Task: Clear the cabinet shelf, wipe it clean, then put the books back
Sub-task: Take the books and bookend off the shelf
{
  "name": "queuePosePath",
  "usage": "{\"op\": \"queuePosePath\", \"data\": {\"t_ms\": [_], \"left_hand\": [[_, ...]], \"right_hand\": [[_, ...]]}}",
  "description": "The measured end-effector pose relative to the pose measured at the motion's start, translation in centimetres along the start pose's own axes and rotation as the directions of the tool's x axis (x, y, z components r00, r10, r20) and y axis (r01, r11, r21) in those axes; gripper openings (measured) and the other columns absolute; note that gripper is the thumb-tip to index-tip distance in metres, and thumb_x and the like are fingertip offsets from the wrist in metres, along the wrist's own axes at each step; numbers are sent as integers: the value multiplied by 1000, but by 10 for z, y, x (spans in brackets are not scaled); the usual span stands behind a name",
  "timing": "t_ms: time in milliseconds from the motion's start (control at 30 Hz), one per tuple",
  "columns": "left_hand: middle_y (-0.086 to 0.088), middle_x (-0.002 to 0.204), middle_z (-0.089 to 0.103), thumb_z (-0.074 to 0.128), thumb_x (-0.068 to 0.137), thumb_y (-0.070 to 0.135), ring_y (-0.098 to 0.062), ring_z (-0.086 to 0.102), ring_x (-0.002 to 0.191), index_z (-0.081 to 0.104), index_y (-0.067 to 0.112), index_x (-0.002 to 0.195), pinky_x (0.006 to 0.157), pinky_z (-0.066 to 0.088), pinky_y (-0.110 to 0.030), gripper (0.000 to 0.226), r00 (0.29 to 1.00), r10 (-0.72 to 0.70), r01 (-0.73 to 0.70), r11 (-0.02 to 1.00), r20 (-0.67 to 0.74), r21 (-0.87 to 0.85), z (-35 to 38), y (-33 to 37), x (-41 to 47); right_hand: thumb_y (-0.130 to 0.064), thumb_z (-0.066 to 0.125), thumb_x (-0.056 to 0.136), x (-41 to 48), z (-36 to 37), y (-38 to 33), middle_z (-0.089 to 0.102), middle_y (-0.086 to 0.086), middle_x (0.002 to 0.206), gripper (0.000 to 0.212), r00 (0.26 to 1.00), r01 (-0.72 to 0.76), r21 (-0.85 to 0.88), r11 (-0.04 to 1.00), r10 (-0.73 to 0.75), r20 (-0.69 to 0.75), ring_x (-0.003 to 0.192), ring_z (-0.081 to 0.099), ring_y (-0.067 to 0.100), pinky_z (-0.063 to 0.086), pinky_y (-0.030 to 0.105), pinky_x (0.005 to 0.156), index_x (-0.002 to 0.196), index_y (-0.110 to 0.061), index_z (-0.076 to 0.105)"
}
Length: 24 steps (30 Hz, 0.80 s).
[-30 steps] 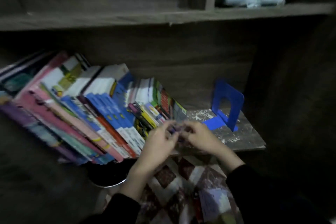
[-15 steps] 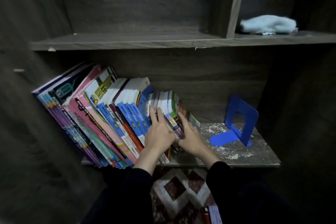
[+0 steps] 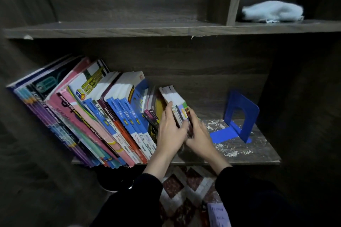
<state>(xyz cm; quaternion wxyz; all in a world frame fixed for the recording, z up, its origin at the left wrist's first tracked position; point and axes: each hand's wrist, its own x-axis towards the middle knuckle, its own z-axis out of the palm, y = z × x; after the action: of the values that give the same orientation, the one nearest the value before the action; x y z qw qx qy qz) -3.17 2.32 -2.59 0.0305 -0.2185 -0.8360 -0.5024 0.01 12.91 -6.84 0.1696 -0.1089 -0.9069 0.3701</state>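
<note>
In the head view, you are holding a small bundle of books (image 3: 175,100) at the right end of the shelf (image 3: 258,153). I judge that the clearing step is only beginning, because the long row of books (image 3: 103,120) is standing just left of your left fingers (image 3: 168,109) and is leaning to the left. Your left hand (image 3: 170,131) is gripping the bundle from its left side, with the fingers lying along the cover and curling over the spines. Your right hand (image 3: 198,133) is closing on it from the right side, so the bundle is being pinched between both palms. Both wrists are reaching forward and a little upward from the dark sleeves (image 3: 147,186), and the two hands are touching each other below the bundle. To do this step well, you are going to need even pressure from both sides, because thin books in the middle can slip down when the squeeze is weak. Please draw the bundle straight toward you. Be careful also that the leaning row may be shifting when its neighbour is going out. To the right of your right fingers (image 3: 192,119) white dust (image 3: 217,124) is lying on the bare board, and beyond it a blue bookend (image 3: 241,114) is standing upright, apart from your hands. High above your fingertips, a pale cloth (image 3: 273,12) is waiting on the upper shelf for the wiping.
</note>
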Motion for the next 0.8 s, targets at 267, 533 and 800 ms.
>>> {"op": "queuePosePath", "data": {"t_ms": [267,533,800], "left_hand": [[-1,124,37,63,86,45,-19,53,103,31,29,140,79,38,-25,65,990,135,-129,985,-50,113,34,16,12],[-16,135,49,51,92,51,-35,62,100,7,40,150,78,48,-39,73,980,154,-101,933,-128,346,63,23,16],[-6,82,66,71,78,20,-16,54,62,54,26,128,62,46,-29,54,949,203,-200,979,-239,38,47,11,13]], "right_hand": [[-17,66,83,-14,-5,29,33,-8,147,97,995,16,98,995,-6,-96,131,33,19,33,28,96,148,-36,-4],[-16,65,87,-28,-6,52,16,-54,128,102,998,45,230,972,-36,-41,119,41,-9,38,17,95,140,-56,-12],[-35,43,101,-34,-1,44,7,-21,158,64,996,91,234,968,-89,-16,145,11,1,20,32,118,143,-54,-1]]}}
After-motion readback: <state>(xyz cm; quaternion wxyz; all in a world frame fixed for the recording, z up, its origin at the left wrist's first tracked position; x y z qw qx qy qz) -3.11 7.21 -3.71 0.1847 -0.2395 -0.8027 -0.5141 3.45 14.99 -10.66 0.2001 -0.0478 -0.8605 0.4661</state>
